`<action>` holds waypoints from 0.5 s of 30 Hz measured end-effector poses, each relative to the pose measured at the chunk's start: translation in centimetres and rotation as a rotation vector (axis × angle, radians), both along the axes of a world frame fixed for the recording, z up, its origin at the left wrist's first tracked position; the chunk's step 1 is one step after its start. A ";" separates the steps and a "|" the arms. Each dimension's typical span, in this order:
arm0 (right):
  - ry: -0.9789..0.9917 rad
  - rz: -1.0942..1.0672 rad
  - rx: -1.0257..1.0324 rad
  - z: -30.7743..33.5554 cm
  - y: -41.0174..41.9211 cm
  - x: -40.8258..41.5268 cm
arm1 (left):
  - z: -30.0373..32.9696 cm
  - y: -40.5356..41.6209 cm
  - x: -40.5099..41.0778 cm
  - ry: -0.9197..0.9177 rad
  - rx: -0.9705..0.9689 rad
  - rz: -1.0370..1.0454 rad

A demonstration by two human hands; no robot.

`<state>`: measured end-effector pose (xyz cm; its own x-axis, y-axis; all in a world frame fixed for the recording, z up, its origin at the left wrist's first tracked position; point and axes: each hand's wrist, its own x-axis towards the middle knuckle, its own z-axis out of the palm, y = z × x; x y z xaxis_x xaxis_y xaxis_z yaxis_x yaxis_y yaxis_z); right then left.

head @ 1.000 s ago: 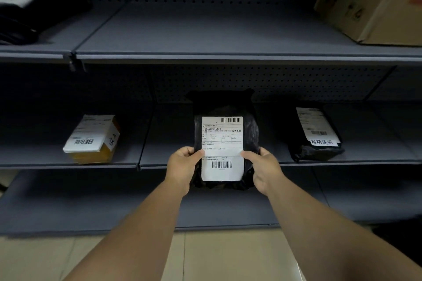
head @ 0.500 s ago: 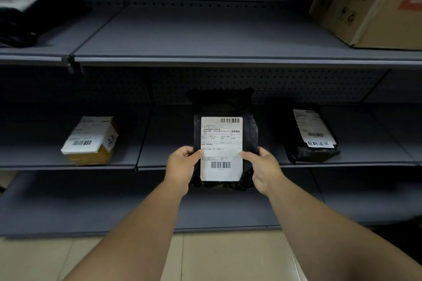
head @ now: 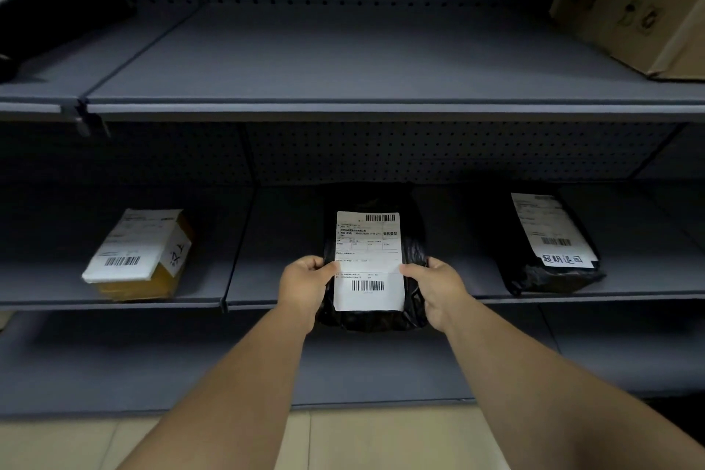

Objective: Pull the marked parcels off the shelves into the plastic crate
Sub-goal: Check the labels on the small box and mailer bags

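Note:
A black plastic parcel (head: 414, 240) with a white shipping label lies on the middle shelf (head: 267, 279), its near end hanging over the shelf's front edge. My left hand (head: 305, 284) grips its left side and my right hand (head: 438, 288) grips its right side, thumbs on the label. To the right lies a second black parcel (head: 549, 271) whose label carries handwritten black characters. At the left of the same shelf sits a small yellow box (head: 141, 259) with a white label and handwriting on its side. No plastic crate is in view.
The upper shelf (head: 343, 61) holds a large cardboard box (head: 641, 0) at the right and a black bag (head: 49, 15) at the left. A lower shelf (head: 152, 366) juts out below my arms. Beige floor tiles (head: 381, 443) show at the bottom.
The view has shifted slightly upward and closer. My hands keep the same grip on the black parcel, which sits a little nearer the shelf's front edge.

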<state>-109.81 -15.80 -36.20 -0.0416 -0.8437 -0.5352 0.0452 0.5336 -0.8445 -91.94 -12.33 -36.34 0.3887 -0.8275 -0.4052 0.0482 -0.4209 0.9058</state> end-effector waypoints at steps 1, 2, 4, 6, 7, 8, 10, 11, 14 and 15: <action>0.009 0.001 0.008 -0.3 -0.3 0.2 | -0.3 -0.3 0.1 -0.006 0.007 0.000; 0.014 0.001 0.016 -0.6 -0.6 0.3 | -0.7 -0.7 0.3 -0.013 0.014 0.001; 0.016 0.000 0.033 -1.1 -1.3 0.7 | -1.2 -1.4 0.6 -0.029 0.030 0.004; 0.022 0.001 0.050 -1.6 -1.9 1.0 | -1.8 -1.9 0.8 -0.046 0.041 0.005; 0.026 0.003 0.057 -1.8 -2.1 1.1 | -2.1 -2.2 0.9 -0.053 0.046 0.005; 0.030 0.007 0.063 -2.1 -2.3 1.3 | -2.3 -2.4 1.0 -0.061 0.054 0.006; 0.041 0.013 0.074 -2.5 -2.6 1.6 | -2.7 -2.9 1.2 -0.077 0.073 0.007; 0.047 0.015 0.081 -2.6 -2.8 1.7 | -2.9 -3.1 1.4 -0.076 0.080 0.009; 0.074 0.015 0.101 -3.0 -3.2 2.0 | -3.2 -3.5 1.6 -0.085 0.098 -0.003; 0.078 0.014 0.109 -3.0 -3.3 2.1 | -3.3 -3.6 1.6 -0.093 0.105 -0.010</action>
